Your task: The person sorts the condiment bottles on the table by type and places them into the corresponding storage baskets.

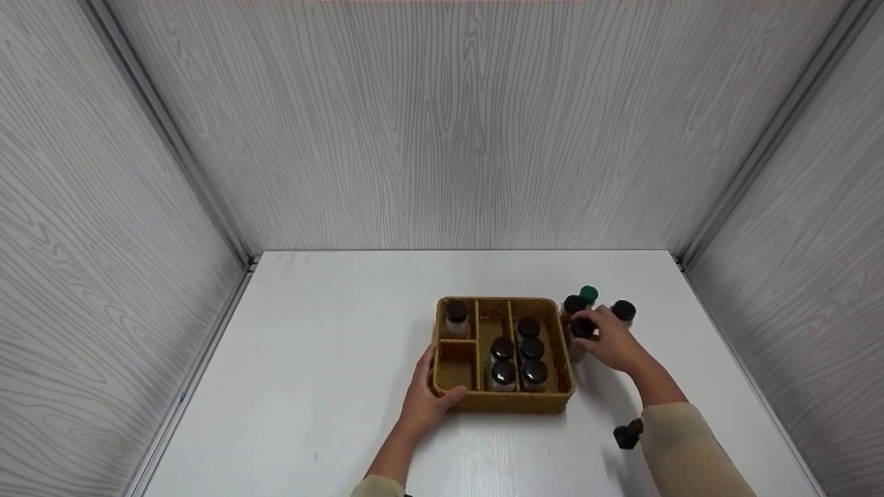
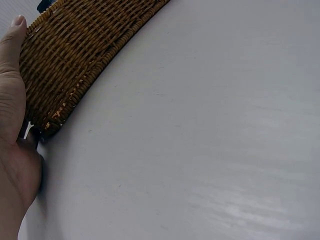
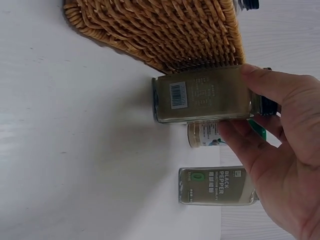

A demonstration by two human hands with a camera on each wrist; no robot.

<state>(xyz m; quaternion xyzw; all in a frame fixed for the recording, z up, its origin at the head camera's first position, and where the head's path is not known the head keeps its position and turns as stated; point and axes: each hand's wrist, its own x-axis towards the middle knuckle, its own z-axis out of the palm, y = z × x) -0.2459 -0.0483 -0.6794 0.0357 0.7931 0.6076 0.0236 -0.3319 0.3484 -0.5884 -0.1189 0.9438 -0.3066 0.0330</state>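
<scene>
"BLACK PEPPER" on a glass jar (image 3: 218, 186), beneath it probably "SELECTION QUALITY"

A hand could pass over the table (image 1: 311, 359) left of the basket (image 1: 511, 402). Past its right wall, the right hand (image 1: 611, 338) with its bottle (image 1: 577, 351), and other bottles (image 1: 574, 304) farther back, stand in the way. Inside, the near left compartment (image 1: 456, 367) gives room (the left hand (image 1: 425, 402) grips that corner).
</scene>
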